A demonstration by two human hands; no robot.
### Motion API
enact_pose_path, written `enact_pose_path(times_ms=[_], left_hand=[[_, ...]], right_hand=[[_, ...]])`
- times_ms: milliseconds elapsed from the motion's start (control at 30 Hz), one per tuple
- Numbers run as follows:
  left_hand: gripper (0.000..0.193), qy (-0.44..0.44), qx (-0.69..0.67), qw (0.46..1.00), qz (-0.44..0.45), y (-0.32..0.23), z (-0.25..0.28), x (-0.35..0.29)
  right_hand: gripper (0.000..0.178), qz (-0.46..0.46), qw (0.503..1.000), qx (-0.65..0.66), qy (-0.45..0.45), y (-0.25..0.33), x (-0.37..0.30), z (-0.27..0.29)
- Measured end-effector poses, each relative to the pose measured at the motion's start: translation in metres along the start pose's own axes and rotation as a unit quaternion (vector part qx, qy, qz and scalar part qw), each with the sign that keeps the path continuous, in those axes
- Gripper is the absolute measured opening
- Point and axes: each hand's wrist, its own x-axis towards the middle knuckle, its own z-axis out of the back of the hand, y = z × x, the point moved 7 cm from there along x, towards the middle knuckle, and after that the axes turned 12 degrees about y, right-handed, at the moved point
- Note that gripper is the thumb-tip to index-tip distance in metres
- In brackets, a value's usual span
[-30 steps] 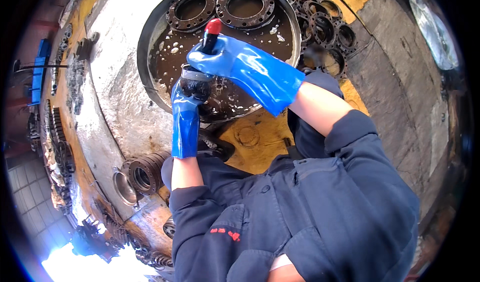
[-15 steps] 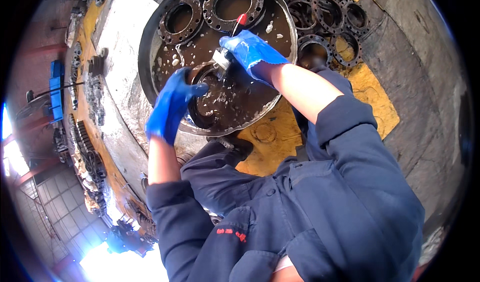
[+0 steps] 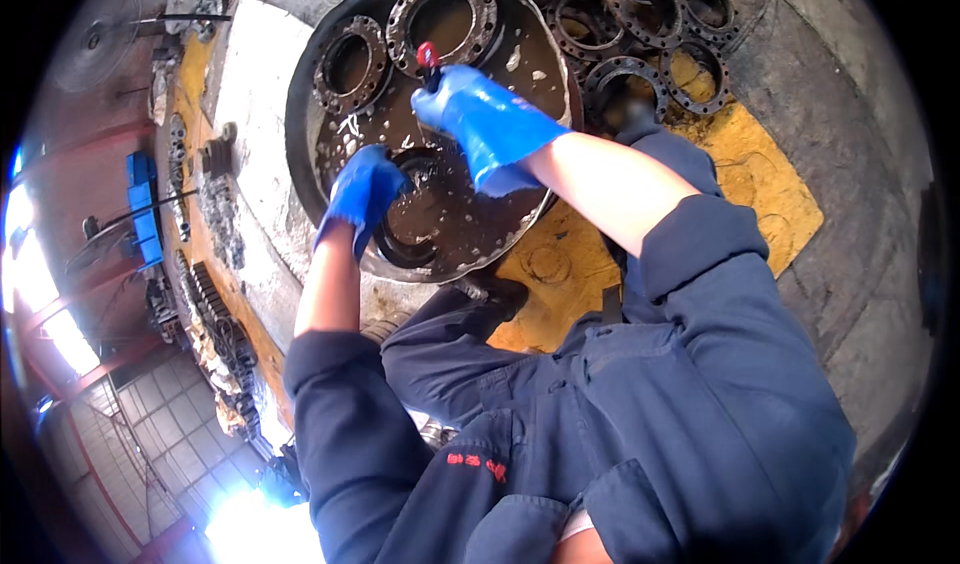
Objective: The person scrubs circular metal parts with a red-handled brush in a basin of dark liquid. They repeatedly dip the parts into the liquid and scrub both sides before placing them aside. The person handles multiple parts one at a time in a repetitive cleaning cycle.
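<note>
Head view: the gloved right hand [image 3: 468,114] grips a red-tipped handle [image 3: 428,56]; the tool's metal end, visible earlier, is now hidden. The left hand [image 3: 367,186], spread before, bunches beside a dark ring [image 3: 410,256] in the pan [image 3: 297,114]; whether it grips, I cannot tell. Work seemingly stays on this ring.

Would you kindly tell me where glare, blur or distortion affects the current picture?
All in the head view: a light patch burns out at lower left; a hazy smudge softens one flanged ring; the gloved right hand carries a pale sheen; fisheye bending curves the surroundings, and the corners go black.
</note>
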Motion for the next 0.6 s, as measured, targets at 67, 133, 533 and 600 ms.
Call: enact_pose_path(times_ms=[67,133,533,600], left_hand=[[0.042,-0.114,-0.194,0.973,-0.056,0.043,-0.015,-0.022],[0.043,-0.167,-0.457,0.867,-0.107,0.088,-0.066,-0.047],[0.048,-0.205,-0.571,0.782,-0.141,0.089,-0.117,-0.044],[0.050,-0.208,-0.587,0.765,-0.161,0.072,-0.113,-0.043]], right_hand=[[0.039,0.000,1.000,-0.004,-0.028,0.010,0.007,0.009],[0.039,0.035,0.996,0.074,0.043,0.034,-0.020,-0.005],[0.023,0.138,0.958,-0.132,0.215,0.044,-0.024,-0.116],[0.033,0.139,0.953,0.167,0.212,0.012,0.031,-0.096]])
